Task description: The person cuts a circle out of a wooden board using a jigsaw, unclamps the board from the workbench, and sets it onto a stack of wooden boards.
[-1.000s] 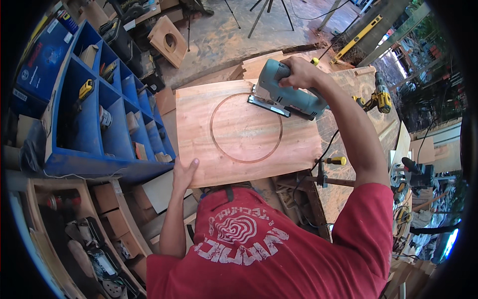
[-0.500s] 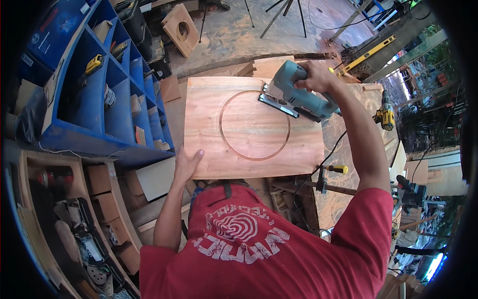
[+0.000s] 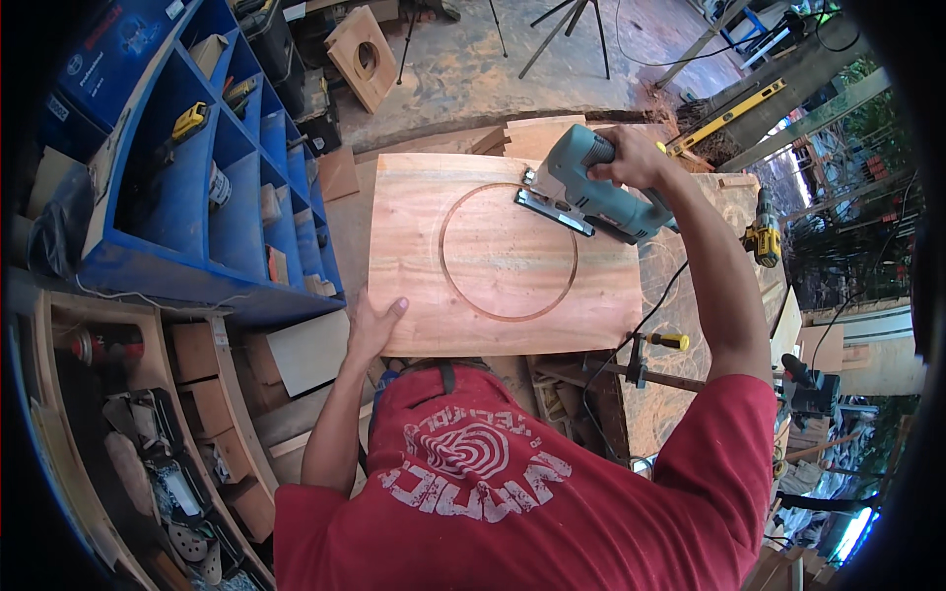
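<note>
A pale wooden board (image 3: pixel 404 236) lies level before me, with a circular groove (image 3: pixel 445 271) cut into it. My right hand (image 3: pixel 636 158) is wrapped round the handle of a teal jigsaw (image 3: pixel 591 187), above the board's far right part. The jigsaw's metal base plate (image 3: pixel 555 212) rests across the upper right of the circle; its blade cannot be made out. At the board's near left corner, my left hand (image 3: pixel 372 325) grips the edge with the thumb on top, the other fingers mostly hidden. A black cord (image 3: pixel 662 303) trails from the jigsaw down past the board's right side.
A worktable (image 3: pixel 680 345) extends to the right, bearing a yellow-handled clamp (image 3: pixel 665 341) and a yellow-black drill (image 3: pixel 763 231). Blue shelving (image 3: pixel 197 258) stands at the left, above wooden compartments (image 3: pixel 232 394). Beyond are a board with a round hole (image 3: pixel 363 59), tripod legs (image 3: pixel 567 25) and a yellow level (image 3: pixel 734 116).
The whole view has shifted very slightly. Both hands keep their grips, and the jigsaw stays at nearly the same place on the circle.
</note>
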`<state>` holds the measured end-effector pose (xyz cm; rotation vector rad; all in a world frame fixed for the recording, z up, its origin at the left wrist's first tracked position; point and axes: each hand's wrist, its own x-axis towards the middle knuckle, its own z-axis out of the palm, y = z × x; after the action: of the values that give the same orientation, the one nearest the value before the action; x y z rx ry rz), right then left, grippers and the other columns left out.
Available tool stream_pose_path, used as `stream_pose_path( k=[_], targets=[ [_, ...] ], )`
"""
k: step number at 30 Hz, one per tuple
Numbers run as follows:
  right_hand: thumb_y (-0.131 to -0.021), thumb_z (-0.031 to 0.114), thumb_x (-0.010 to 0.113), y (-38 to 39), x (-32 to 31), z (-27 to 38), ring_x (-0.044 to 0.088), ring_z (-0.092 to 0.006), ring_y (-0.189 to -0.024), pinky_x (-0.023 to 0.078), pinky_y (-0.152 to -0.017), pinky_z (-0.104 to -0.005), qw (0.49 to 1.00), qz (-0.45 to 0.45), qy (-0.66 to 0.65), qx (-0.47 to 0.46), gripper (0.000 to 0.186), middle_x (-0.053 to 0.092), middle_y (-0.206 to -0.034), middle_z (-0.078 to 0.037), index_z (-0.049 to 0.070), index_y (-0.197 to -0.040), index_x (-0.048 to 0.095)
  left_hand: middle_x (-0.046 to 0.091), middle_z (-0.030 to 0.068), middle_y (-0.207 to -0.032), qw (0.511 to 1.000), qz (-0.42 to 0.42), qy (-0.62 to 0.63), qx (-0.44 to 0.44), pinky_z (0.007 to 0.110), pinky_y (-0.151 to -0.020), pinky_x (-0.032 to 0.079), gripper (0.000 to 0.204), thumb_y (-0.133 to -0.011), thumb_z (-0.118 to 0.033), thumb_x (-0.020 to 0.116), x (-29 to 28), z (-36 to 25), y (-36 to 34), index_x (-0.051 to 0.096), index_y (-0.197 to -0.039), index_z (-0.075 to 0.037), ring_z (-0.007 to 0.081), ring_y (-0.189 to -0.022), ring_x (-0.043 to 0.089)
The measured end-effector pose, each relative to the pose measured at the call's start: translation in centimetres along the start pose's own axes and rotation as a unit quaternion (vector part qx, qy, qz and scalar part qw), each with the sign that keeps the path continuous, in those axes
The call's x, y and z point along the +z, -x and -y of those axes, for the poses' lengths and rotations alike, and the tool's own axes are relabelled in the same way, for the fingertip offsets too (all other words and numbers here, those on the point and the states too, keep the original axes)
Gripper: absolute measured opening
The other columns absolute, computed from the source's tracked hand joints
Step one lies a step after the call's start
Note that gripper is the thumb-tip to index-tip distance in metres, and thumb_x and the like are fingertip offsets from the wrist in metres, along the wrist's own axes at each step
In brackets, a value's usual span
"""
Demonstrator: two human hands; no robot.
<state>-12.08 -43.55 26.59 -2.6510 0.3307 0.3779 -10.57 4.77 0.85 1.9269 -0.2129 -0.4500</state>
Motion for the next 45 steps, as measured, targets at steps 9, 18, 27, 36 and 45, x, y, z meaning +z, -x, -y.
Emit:
stream_pose_path(
  k=[9, 18, 27, 36, 45],
  targets=[
    [-0.075, 0.02, 0.085, -0.2, -0.1, 0.0, 0.074, -0.0248, -0.07, 0.059, -0.071, -0.0405, 1.0, 0.003, -0.005, -0.011, 0.055, 0.076, -0.087, -0.018, -0.006, -0.121, 0.071, 0.067, 0.0281, -0.132, 1.0, 0.003, -0.017, -0.01, 0.046, -0.107, 0.05, 0.081, -0.089, -0.039, 0.085, -0.2, -0.5, 0.0, 0.049, -0.146, 0.006, 0.0379, -0.124, 0.066],
    [-0.074, 0.02, 0.084, -0.4, -0.1, -0.1, 0.074, -0.0246, -0.069, 0.058, -0.07, -0.0407, 0.999, 0.001, -0.02, -0.028, 0.046, 0.076, -0.084, -0.018, -0.006, -0.111, 0.073, 0.066, 0.0293, -0.133, 1.0, 0.0, -0.023, -0.002, 0.046, -0.107, 0.051, 0.084, -0.089, -0.04, 0.085, -0.2, -0.1, 0.0, 0.047, -0.148, 0.006, 0.0394, -0.124, 0.066],
    [-0.074, 0.017, 0.085, -0.7, -0.1, -0.3, 0.073, -0.0229, -0.068, 0.058, -0.066, -0.0395, 0.999, -0.003, -0.026, -0.032, 0.051, 0.076, -0.084, -0.015, -0.003, -0.118, 0.072, 0.066, 0.0294, -0.132, 0.999, 0.005, -0.03, -0.019, 0.046, -0.106, 0.051, 0.085, -0.089, -0.04, 0.085, -0.2, -0.1, 0.0, 0.046, -0.149, 0.007, 0.0391, -0.123, 0.066],
    [-0.075, 0.014, 0.084, -0.9, 0.0, 0.0, 0.072, -0.0221, -0.068, 0.058, -0.065, -0.0387, 0.999, -0.005, -0.028, -0.043, 0.047, 0.076, -0.085, -0.013, 0.0, -0.119, 0.073, 0.068, 0.0241, -0.131, 0.999, 0.008, -0.02, -0.032, 0.041, -0.105, 0.052, 0.077, -0.09, -0.029, 0.084, -0.3, -1.4, 0.3, 0.047, -0.146, 0.009, 0.0292, -0.121, 0.067],
    [-0.075, 0.013, 0.083, -1.7, 0.1, -0.8, 0.073, -0.0225, -0.07, 0.059, -0.063, -0.0395, 0.998, 0.002, -0.023, -0.053, 0.044, 0.077, -0.089, -0.015, -0.002, -0.115, 0.072, 0.068, 0.0251, -0.13, 0.999, 0.008, -0.035, -0.012, 0.042, -0.105, 0.052, 0.079, -0.091, -0.035, 0.084, -0.3, -1.1, 0.2, 0.048, -0.146, 0.009, 0.0312, -0.122, 0.067]
  ],
)
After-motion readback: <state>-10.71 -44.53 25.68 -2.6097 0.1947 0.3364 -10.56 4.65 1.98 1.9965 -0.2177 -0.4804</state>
